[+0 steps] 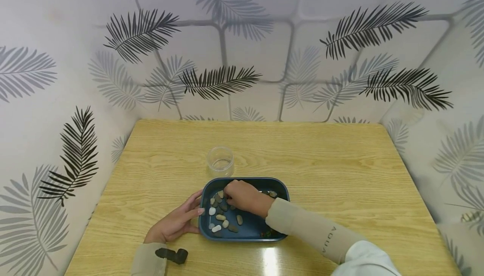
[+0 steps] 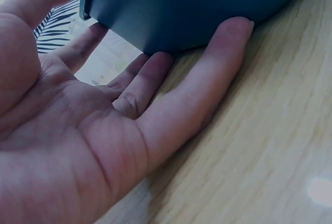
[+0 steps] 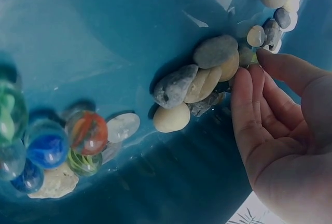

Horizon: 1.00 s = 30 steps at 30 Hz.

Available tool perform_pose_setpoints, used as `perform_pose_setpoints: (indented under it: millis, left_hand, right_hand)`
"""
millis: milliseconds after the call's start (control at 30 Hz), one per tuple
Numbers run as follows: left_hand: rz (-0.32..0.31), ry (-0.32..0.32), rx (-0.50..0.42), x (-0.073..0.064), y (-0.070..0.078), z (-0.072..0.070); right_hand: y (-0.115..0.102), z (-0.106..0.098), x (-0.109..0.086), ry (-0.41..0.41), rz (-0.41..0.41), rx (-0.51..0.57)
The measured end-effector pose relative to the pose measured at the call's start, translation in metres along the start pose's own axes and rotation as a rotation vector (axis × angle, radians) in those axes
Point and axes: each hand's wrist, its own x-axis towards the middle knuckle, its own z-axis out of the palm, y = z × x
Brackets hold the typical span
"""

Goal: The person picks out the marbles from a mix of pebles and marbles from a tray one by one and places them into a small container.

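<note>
A dark blue tray (image 1: 249, 237) holds pebbles and glass marbles. My left hand (image 1: 177, 221) rests spread against its left end. In the left wrist view, one fingertip (image 2: 236, 29) touches the wall low down near the table. Inside the tray, my right hand (image 1: 245, 196) reaches down among the pebbles. The right wrist view shows thumb and fingertips (image 3: 244, 81) of that hand pinching a small yellow-green piece (image 3: 254, 58), mostly hidden. Beside them lie a grey pebble (image 3: 215, 51) and a cream pebble (image 3: 172, 117).
Behind the tray stands a clear round container (image 1: 220, 164). Marbles, among them an orange-streaked marble (image 3: 87, 132) and a blue marble (image 3: 46, 143), gather with a rough stone (image 3: 54, 181) along the tray's side. The wooden table (image 1: 340, 162) meets leaf-patterned walls at the back.
</note>
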Motion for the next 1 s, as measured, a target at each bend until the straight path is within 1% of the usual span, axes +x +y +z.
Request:
perform_pose_setpoints:
  millis: [300,500,733,1000]
  left_hand:
    - [0.002,-0.001,-0.002,0.000,0.001,0.002]
    - [0.006,0.002,0.011,0.001,0.000,0.001]
    - [-0.004,0.024,0.024,0.001,-0.001,0.001]
    - [-0.009,0.045,0.028,0.001,-0.001,0.003]
  right_hand:
    - [0.000,-0.003,0.000,-0.021,-0.003,0.003]
    - [0.001,-0.011,0.001,-0.043,-0.053,0.041]
    - [0.003,-0.019,-0.002,0.000,-0.110,0.040]
    - [0.001,-0.024,-0.006,0.039,-0.127,0.049]
